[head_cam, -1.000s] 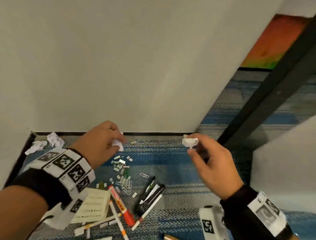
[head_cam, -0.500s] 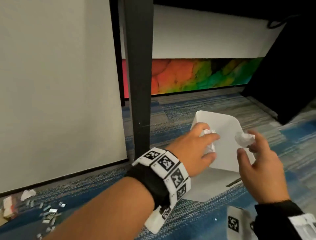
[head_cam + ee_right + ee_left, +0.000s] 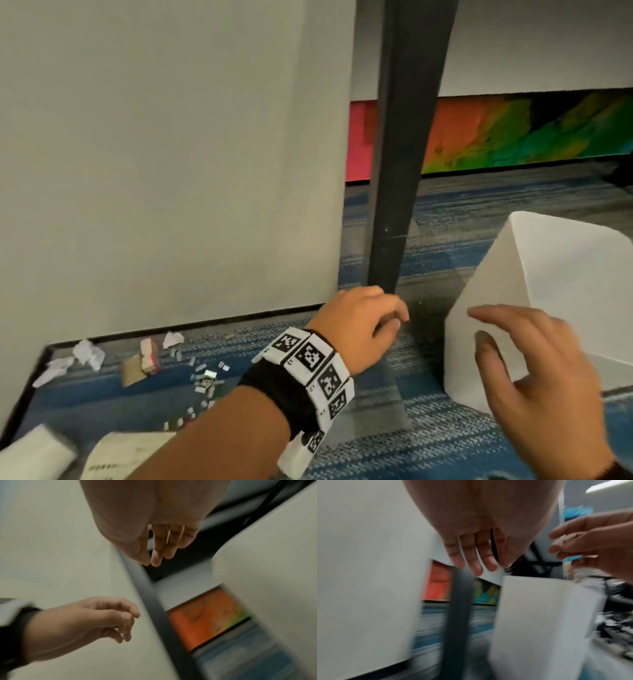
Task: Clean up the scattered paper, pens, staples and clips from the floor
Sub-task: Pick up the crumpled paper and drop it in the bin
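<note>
Both my grips hang empty with fingers loosely spread, right hand point(image 3: 534, 370) before the bin point(image 3: 548, 274), left hand point(image 3: 363, 325) nearer the paper scraps point(image 3: 87, 353) and staples point(image 3: 205, 378) lying down-left along the wall on the floor point(image 3: 376, 394).

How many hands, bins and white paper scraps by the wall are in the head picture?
Hands: 2 (left hand, right hand)
Bins: 1 (white bin)
Paper: 3 (white paper scraps)
Total: 6
</note>
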The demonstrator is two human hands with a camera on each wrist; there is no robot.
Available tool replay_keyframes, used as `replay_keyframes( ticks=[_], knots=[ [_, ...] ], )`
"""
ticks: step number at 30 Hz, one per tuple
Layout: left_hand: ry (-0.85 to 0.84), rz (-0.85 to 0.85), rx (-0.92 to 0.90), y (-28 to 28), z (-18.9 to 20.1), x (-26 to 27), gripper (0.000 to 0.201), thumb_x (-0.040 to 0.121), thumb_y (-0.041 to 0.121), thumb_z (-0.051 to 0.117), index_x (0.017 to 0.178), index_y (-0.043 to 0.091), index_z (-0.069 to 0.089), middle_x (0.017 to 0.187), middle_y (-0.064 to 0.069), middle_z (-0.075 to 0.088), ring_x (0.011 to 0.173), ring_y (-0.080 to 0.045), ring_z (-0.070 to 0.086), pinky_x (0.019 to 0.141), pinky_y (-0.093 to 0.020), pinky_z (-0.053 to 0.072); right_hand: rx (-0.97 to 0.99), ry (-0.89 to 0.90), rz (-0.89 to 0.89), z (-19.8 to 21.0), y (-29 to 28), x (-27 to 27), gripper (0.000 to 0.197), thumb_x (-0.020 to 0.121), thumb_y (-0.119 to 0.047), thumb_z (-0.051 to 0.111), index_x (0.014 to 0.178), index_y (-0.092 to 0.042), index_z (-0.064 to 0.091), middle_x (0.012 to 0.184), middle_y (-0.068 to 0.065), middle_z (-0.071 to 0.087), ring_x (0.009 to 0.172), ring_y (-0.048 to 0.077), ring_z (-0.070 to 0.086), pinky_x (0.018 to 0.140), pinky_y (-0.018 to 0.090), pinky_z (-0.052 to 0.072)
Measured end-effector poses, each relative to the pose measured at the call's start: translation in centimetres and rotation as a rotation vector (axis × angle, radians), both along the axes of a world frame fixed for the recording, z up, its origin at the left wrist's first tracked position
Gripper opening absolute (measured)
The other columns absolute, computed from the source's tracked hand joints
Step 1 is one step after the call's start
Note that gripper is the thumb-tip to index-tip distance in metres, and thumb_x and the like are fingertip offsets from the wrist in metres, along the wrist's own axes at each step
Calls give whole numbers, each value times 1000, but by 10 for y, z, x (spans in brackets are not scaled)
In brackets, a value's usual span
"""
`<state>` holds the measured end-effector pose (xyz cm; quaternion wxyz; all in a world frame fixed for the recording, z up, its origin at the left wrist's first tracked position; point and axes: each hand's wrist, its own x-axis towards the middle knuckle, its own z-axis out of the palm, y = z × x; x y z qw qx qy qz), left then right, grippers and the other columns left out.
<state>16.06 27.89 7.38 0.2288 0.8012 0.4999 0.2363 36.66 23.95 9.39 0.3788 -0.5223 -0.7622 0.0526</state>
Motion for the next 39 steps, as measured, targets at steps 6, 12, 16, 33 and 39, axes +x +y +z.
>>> replay_keyframes(
  ticks=[6, 12, 16, 33, 39],
  knots=[
    [216, 329, -280, -49, -65, -167, 20, 91, 23, 48, 106, 27, 60, 90, 3, 62, 83, -15, 56, 82, -32, 47, -324, -221, 463, -87, 12, -149, 25, 84, -29, 49, 107, -30, 60, 100, -12, 58, 93, 13, 54, 80, 31, 46],
    [346, 721, -611, -108, -128, -315, 19, 91, 26, 47, 109, 28, 55, 89, 3, 55, 89, -19, 58, 85, -32, 48, -531, -498, 766, -163, 30, -298, 34, 90, -21, 47, 124, -26, 51, 116, -2, 51, 107, 19, 52, 89, 28, 43],
    [420, 881, -731, -132, -157, -389, 24, 91, 28, 48, 114, 27, 54, 109, -4, 62, 102, -23, 58, 92, -37, 47, -622, -700, 810, -190, 51, -383, 40, 91, -16, 45, 131, -18, 46, 123, 9, 46, 108, 30, 54, 91, 36, 46],
    [335, 1030, -667, -94, -241, -438, 50, 89, 18, 54, 136, 30, 41, 154, -17, -4, 136, -38, 27, 111, -37, 29, -640, -899, 801, -254, 71, -458, 43, 97, -17, 37, 138, -11, 28, 144, 15, 33, 109, 36, 51, 87, 41, 47],
    [303, 1097, -713, -91, -232, -439, 63, 89, 22, 58, 143, 11, 28, 149, -23, 13, 136, -39, 25, 111, -37, 25, -663, -847, 769, -263, 66, -456, 35, 96, -13, 35, 131, -9, 31, 127, 15, 43, 101, 35, 55, 79, 41, 45]
  ],
)
